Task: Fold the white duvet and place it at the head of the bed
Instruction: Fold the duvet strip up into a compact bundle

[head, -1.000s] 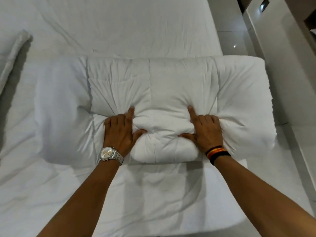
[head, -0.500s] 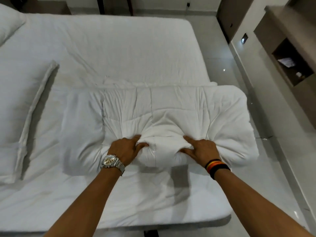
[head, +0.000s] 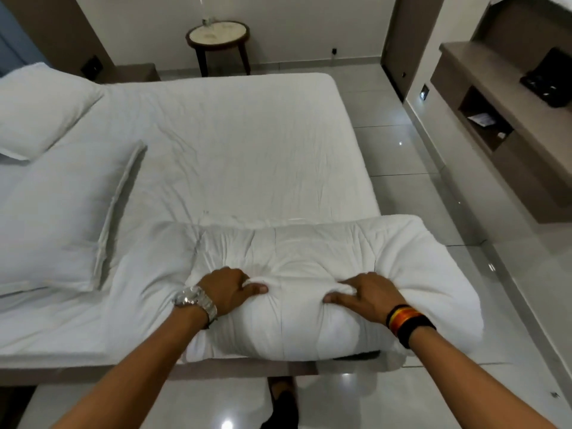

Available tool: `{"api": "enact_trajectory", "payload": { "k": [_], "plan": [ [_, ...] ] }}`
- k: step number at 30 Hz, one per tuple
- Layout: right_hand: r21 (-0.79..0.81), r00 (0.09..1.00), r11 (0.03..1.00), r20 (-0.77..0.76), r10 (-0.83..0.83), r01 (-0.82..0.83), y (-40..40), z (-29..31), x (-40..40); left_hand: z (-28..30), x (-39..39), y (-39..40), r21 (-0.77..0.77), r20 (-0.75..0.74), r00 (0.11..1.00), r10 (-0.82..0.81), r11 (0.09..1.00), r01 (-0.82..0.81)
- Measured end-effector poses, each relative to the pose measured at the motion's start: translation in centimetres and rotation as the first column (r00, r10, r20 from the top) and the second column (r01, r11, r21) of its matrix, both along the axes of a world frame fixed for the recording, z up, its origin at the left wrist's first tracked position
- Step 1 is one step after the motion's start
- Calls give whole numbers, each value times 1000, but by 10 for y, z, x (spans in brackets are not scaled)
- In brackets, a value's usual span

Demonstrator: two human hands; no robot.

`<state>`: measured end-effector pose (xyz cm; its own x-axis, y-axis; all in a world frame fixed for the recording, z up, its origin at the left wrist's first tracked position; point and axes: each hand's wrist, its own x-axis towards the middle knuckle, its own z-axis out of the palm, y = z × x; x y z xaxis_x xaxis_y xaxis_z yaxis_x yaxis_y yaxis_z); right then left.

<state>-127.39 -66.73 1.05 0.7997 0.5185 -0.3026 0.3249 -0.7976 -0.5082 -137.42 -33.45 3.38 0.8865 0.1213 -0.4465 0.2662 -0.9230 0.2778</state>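
The white duvet (head: pixel 309 252) lies folded into a thick bundle at the near right corner of the bed (head: pixel 232 156), its right end hanging past the mattress edge. My left hand (head: pixel 226 289), with a silver watch on the wrist, grips a pinch of the duvet's top layer. My right hand (head: pixel 362 292), with dark and orange bands on the wrist, grips the fabric a little to the right. Both thumbs press into the near roll of the bundle.
Two white pillows (head: pixel 58 218) (head: pixel 40 109) lie at the left end of the bed. A round side table (head: pixel 218 35) stands beyond the far side. A brown shelf unit (head: pixel 507 119) runs along the right wall, with glossy tiled floor (head: pixel 411 187) between.
My fingers have gone from flat on the duvet to closed on its fabric. The bundle has come toward the bed's near edge, and my view has risen to take in the room.
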Motion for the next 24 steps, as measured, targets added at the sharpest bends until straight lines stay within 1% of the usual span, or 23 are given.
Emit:
{"api": "enact_trajectory", "payload": {
  "k": [1, 2, 3, 5, 7, 9, 11, 12, 14, 18, 21, 23, 24],
  "plan": [
    [5, 999, 1000, 33, -7, 7, 3, 10, 12, 11, 11, 5, 18, 30, 999, -18, 1000, 17],
    [14, 997, 1000, 75, -17, 16, 8, 21, 25, 22, 23, 11, 70, 84, 996, -42, 997, 37],
    [30, 991, 999, 127, -39, 35, 16, 30, 42, 31, 38, 17, 136, 171, 984, -58, 990, 34],
    [76, 964, 993, 243, -105, 89, 33, 45, 77, 45, 71, 31, 224, 369, 928, -51, 974, -36],
    [91, 945, 989, 296, -142, 121, 55, 49, 111, 47, 101, 41, 293, 465, 885, -15, 946, -137],
    [17, 944, 993, 310, -116, 116, 74, 33, 137, 29, 113, 37, 318, 493, 868, 61, 916, -245],
    [-91, 949, 992, 311, -52, 84, 81, -1, 148, -6, 105, 18, 254, 521, 844, 129, 920, -298],
    [-142, 951, 988, 310, -16, 63, 83, -22, 152, -28, 101, 10, 227, 521, 843, 138, 929, -292],
    [-221, 954, 975, 297, 46, 22, 81, -63, 155, -71, 100, 6, 215, 469, 875, 118, 946, -243],
    [-234, 945, 972, 321, 63, 14, 81, -122, 168, -142, 131, 32, 224, 423, 903, 68, 958, -177],
    [-296, 958, 955, 278, 69, 17, 95, -140, 181, -172, 154, 40, 204, 407, 912, 48, 969, -142],
    [-322, 964, 947, 253, 82, 4, 101, -138, 194, -175, 165, 41, 202, 411, 910, 57, 968, -152],
    [-311, 962, 950, 260, 79, 6, 99, -135, 200, -173, 168, 44, 204, 421, 905, 58, 966, -156]
  ]
}}
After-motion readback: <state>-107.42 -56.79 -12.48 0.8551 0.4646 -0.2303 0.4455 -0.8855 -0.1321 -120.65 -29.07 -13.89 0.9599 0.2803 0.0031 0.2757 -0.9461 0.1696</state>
